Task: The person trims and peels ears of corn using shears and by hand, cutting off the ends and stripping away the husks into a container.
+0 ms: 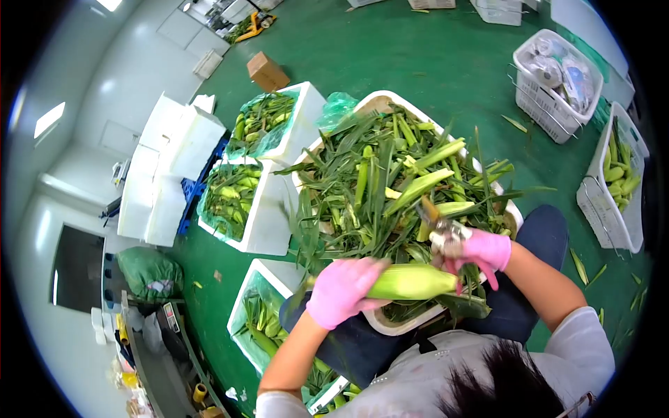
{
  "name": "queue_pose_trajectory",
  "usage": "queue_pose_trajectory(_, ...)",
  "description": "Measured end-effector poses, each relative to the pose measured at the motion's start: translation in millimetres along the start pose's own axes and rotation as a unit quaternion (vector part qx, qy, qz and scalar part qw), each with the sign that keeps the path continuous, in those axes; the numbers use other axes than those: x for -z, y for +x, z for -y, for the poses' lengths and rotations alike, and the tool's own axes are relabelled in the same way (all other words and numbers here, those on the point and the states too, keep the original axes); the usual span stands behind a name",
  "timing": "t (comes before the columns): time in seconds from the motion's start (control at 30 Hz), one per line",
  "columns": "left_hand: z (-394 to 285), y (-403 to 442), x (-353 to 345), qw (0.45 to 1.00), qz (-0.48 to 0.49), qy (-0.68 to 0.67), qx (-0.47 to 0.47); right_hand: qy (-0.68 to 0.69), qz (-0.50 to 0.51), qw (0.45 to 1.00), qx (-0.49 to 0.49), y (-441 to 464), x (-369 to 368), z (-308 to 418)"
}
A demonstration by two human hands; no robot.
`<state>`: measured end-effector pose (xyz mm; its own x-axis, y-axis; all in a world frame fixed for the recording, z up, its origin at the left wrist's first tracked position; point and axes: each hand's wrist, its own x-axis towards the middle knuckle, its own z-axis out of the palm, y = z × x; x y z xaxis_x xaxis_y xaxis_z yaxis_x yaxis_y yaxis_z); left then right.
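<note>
My left hand (345, 292), in a pink glove, is wrapped round one end of a green corn ear (411, 282) that lies level above the near rim of a large white tub (397, 324). At the ear's other end, my right hand (481, 254), also pink-gloved, is closed on pruning shears (446, 233) whose blades point up and away. Beneath and beyond both hands, a heap of corn leaves and husks (376, 181) fills the tub.
White foam boxes of corn (268, 209) stand left of the tub, another (261, 279) nearer me. On the right are a white basket of plastic bags (550, 104) and a basket of corn (610, 202). Farther off, a cardboard box (267, 72) rests on the green floor.
</note>
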<state>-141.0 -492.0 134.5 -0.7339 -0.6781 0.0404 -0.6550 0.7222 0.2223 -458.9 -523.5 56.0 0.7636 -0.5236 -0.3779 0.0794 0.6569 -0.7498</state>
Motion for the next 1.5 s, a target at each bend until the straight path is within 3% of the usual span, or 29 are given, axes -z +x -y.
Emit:
queue_pose_trajectory(0.03, -3, 12, 8, 0.998, -0.002, 0.04, -0.051, -0.047, 0.092, 0.994, -0.029, 10, 3, -8)
queue_pose_trajectory(0.07, -2, 19, 9, 0.995, 0.022, 0.057, -0.076, 0.065, 0.104, 0.992, 0.014, 6, -21, -14)
queue_pose_trajectory(0.13, -7, 30, 20, 0.986, -0.048, 0.144, -0.074, -0.026, 0.001, 1.0, -0.003, -18, -56, 8)
queue_pose_trajectory(0.17, -18, 29, 18, 0.985, -0.086, 0.147, 0.023, 0.025, -0.009, 0.994, 0.11, -5, -60, -11)
queue_pose_trajectory(0.2, -19, 20, 10, 0.976, -0.122, 0.173, 0.051, 0.02, -0.053, 0.992, 0.11, -9, -57, -18)
queue_pose_trajectory(0.23, -24, 1, -13, 0.975, -0.165, -0.016, 0.145, 0.015, -0.098, 0.989, 0.109, -14, -59, -15)
queue_pose_trajectory(0.27, -31, -13, -37, 0.93, -0.196, -0.205, 0.232, -0.017, -0.137, 0.975, 0.176, -3, -55, -44)
queue_pose_trajectory(0.3, -43, -11, -52, 0.849, -0.214, -0.4, 0.27, -0.064, -0.165, 0.966, 0.186, -2, -58, -54)
queue_pose_trajectory(0.37, -54, -9, -102, 0.619, -0.193, -0.693, 0.314, -0.156, -0.174, 0.959, 0.163, 1, -72, -65)
queue_pose_trajectory(0.4, -65, 0, -95, 0.463, -0.205, -0.803, 0.315, -0.226, -0.163, 0.948, 0.153, 5, -76, -70)
queue_pose_trajectory(0.47, -64, 0, -103, 0.342, -0.22, -0.877, 0.254, -0.305, -0.14, 0.933, 0.128, 1, -87, -62)
queue_pose_trajectory(0.5, -59, -10, -113, 0.358, -0.251, -0.849, 0.298, -0.424, -0.178, 0.876, 0.146, 1, -89, -61)
queue_pose_trajectory(0.53, -59, -12, -109, 0.446, -0.269, -0.789, 0.326, -0.536, -0.214, 0.801, 0.162, 2, -90, -60)
queue_pose_trajectory(0.6, -57, -13, -96, 0.605, -0.287, -0.643, 0.371, -0.574, -0.274, 0.743, 0.207, 7, -90, -57)
queue_pose_trajectory(0.63, -53, -13, -93, 0.64, -0.291, -0.61, 0.365, -0.589, -0.307, 0.712, 0.227, 11, -90, -55)
queue_pose_trajectory(0.73, -44, -26, -109, 0.659, -0.227, -0.626, 0.35, -0.628, -0.383, 0.621, 0.272, 31, -85, -48)
queue_pose_trajectory(0.77, -49, -28, -105, 0.766, -0.222, -0.489, 0.353, -0.643, -0.387, 0.608, 0.259, 34, -84, -44)
queue_pose_trajectory(0.9, -64, -26, -88, 0.738, -0.19, -0.508, 0.401, -0.693, -0.375, 0.544, 0.288, 43, -69, -34)
queue_pose_trajectory(1.0, -58, -29, -90, 0.714, -0.151, -0.559, 0.394, -0.651, -0.29, 0.653, 0.259, 46, -55, -44)
queue_pose_trajectory(1.03, -55, -28, -90, 0.713, -0.152, -0.556, 0.398, -0.592, -0.287, 0.73, 0.183, 42, -62, -38)
queue_pose_trajectory(1.1, -52, -30, -92, 0.75, -0.174, -0.489, 0.41, -0.29, -0.196, 0.937, -0.003, 32, -66, -28)
queue_pose_trajectory(1.13, -50, -30, -91, 0.767, -0.184, -0.454, 0.415, -0.212, -0.136, 0.968, -0.019, 35, -59, -41)
queue_pose_trajectory(1.17, -51, -26, -82, 0.791, -0.193, -0.403, 0.417, -0.133, -0.08, 0.987, -0.045, 37, -52, -53)
queue_pose_trajectory(1.27, -37, -29, -69, 0.822, -0.108, -0.393, 0.399, -0.173, 0.019, 0.973, 0.152, 46, -37, -84)
queue_pose_trajectory(1.3, -27, -34, -71, 0.819, -0.09, -0.447, 0.348, -0.114, 0.071, 0.984, 0.113, 48, -34, -85)
queue_pose_trajectory(1.33, -19, -36, -67, 0.78, -0.04, -0.527, 0.335, -0.22, 0.017, 0.973, 0.066, 37, -39, -60)
queue_pose_trajectory(1.4, -7, -39, -58, 0.677, 0.057, -0.669, 0.301, -0.297, 0.007, 0.948, 0.119, 35, -31, -52)
queue_pose_trajectory(1.43, -7, -41, -58, 0.618, 0.076, -0.724, 0.297, -0.415, -0.024, 0.862, 0.29, 40, -31, -51)
queue_pose_trajectory(1.5, -3, -47, -66, 0.54, 0.098, -0.787, 0.282, -0.399, 0.053, 0.902, 0.156, 32, -19, -37)
